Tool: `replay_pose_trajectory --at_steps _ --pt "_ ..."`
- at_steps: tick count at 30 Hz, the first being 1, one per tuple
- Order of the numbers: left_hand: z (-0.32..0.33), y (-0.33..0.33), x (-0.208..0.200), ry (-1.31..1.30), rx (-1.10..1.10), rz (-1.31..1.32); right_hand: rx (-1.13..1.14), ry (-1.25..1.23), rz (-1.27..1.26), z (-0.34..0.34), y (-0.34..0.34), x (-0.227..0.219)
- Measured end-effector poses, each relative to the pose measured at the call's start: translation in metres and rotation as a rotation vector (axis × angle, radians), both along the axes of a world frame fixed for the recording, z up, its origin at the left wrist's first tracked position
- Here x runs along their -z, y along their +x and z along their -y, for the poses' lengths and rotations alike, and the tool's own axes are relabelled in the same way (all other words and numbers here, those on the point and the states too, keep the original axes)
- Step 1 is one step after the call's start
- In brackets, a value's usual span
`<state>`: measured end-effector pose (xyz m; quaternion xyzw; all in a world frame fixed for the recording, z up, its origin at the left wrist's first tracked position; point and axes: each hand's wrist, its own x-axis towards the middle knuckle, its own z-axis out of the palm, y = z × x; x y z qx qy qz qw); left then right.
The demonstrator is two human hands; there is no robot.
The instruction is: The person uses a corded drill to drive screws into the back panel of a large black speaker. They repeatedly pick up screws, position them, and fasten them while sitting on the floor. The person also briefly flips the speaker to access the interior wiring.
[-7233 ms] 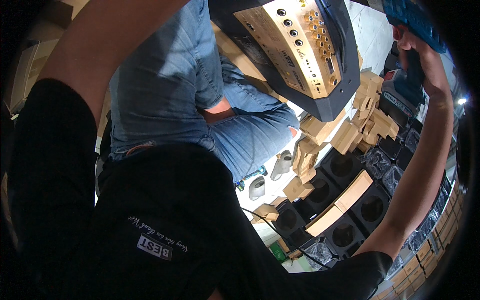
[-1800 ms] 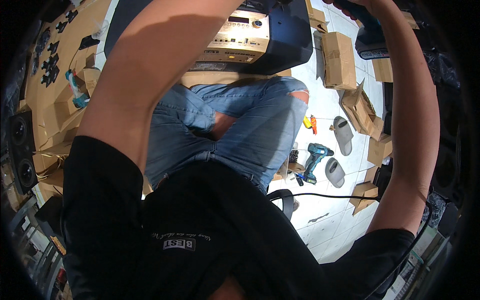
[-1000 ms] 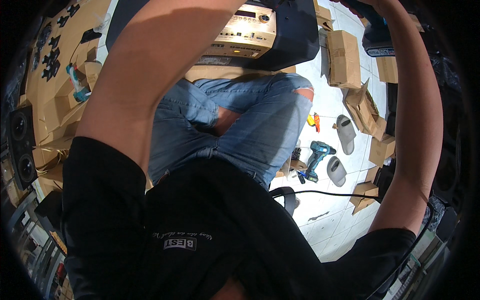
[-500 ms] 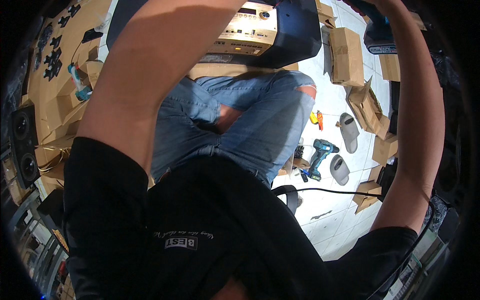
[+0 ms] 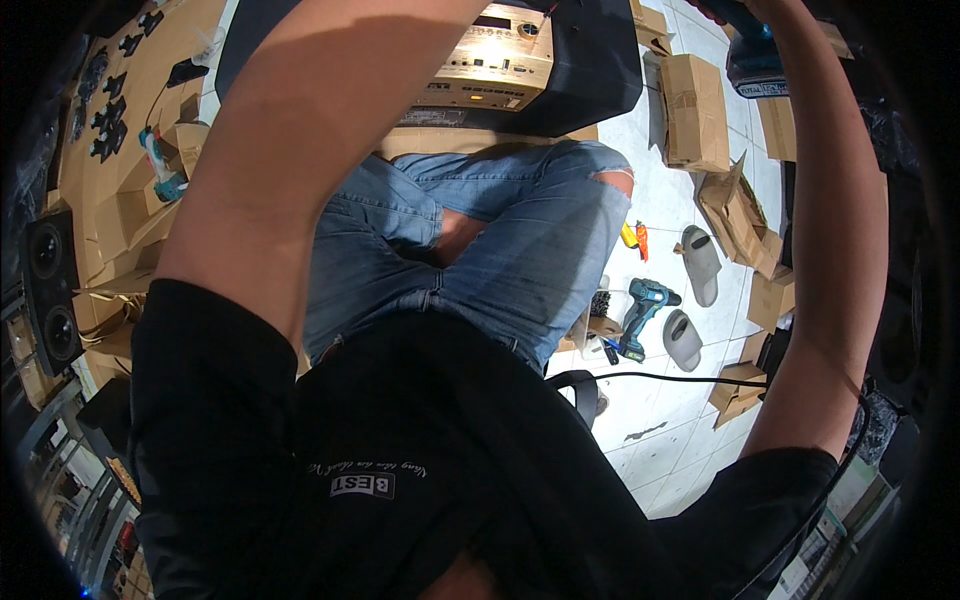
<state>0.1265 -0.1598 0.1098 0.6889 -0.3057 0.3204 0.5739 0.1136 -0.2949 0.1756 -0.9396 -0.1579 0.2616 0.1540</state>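
Drill [image 5: 757, 66] is gripped by right hand [image 5: 772, 7]; left hand can't be seen. Panel [image 5: 512, 62] leftward could be scratched by a slip.

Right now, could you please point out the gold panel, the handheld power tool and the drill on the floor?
Gold panel [image 5: 505, 62], head view: on its lit face.
Power tool [image 5: 754, 62], head view: on its blue base.
Drill on the floor [image 5: 640, 319], head view: on its handle.

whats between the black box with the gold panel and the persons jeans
A strip of brown cardboard shows between the black box and the jeans in the head view; the left arm hides some.
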Motion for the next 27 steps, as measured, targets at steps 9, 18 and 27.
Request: replay_pose_trajectory --at_steps 9,18,27 --pt "-0.048 -0.023 0.003 -0.157 0.039 -0.495 0.027 0.256 0.371 0.045 -0.059 -0.036" --pt "-0.008 -0.041 0.125 0.597 -0.028 -0.53 0.653 0.892 0.475 0.152 -0.162 0.061" --pt "0.02 -0.044 0.128 0.85 -0.153 -0.518 0.968 1.013 0.264 0.171 -0.26 0.165"
